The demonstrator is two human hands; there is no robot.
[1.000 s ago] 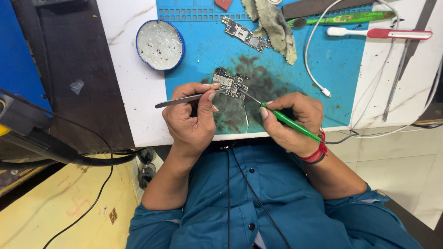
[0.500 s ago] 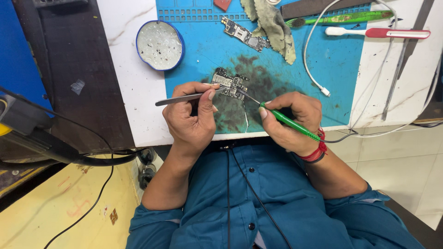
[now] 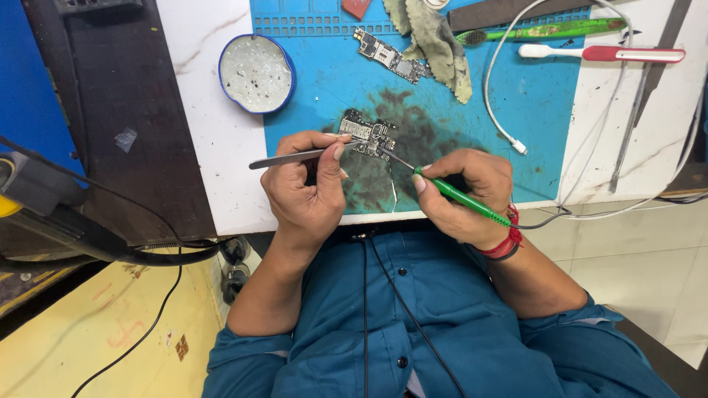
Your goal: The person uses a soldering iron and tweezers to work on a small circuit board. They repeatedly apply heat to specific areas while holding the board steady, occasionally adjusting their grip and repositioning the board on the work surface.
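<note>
A small circuit board (image 3: 366, 133) lies on the stained blue work mat (image 3: 442, 88). My left hand (image 3: 306, 188) grips steel tweezers (image 3: 284, 157), whose tips reach the board from the left. My right hand (image 3: 464, 193) holds a green-handled soldering iron (image 3: 461, 200); its metal tip touches the board's right edge. Both hands rest at the near edge of the mat.
A second circuit board (image 3: 389, 56) and a grimy cloth (image 3: 435, 40) lie farther back. A round blue-rimmed tin (image 3: 256, 73) sits on the white marble top (image 3: 195, 88) to the left. A green brush (image 3: 546, 31), a red-and-white toothbrush (image 3: 601, 53) and a white cable (image 3: 501, 125) lie at the right.
</note>
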